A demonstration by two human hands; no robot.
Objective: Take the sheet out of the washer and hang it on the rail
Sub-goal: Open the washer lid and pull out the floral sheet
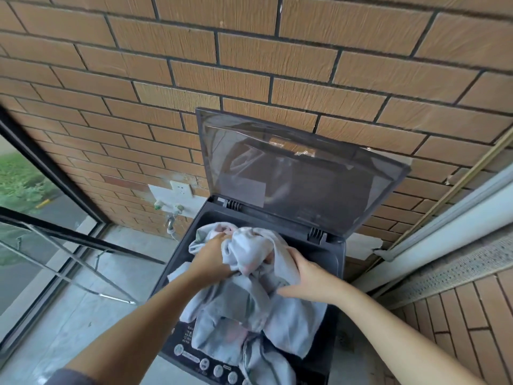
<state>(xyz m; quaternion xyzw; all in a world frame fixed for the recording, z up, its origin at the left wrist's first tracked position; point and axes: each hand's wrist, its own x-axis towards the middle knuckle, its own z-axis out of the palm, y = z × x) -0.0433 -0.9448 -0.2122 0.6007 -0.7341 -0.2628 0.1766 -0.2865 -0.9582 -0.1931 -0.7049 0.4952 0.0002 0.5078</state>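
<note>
Sheet [249, 309]: bunched, half out of washer [330, 262], draped over control panel [205, 362]. Lid [299, 173] up. Left hand [213, 259], right hand [302, 279]: both clutching folds. Advice: lift straight up, gather trailing end, avoid snagging on rim.

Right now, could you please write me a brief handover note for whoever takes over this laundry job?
Left hand: grips the bunched top of the pale blue-grey crumpled cloth sheet.
Right hand: grips the same bunch from the other side.
Sheet: partly lifted above the dark grey top-loading washer, with its lower folds draped over the front control panel. The tinted lid stands open.
Done: lid open, sheet gathered and half out.
Left: pull it fully clear, carry it to the rail and hang it. I cannot tell from this view which rail is meant.
</note>
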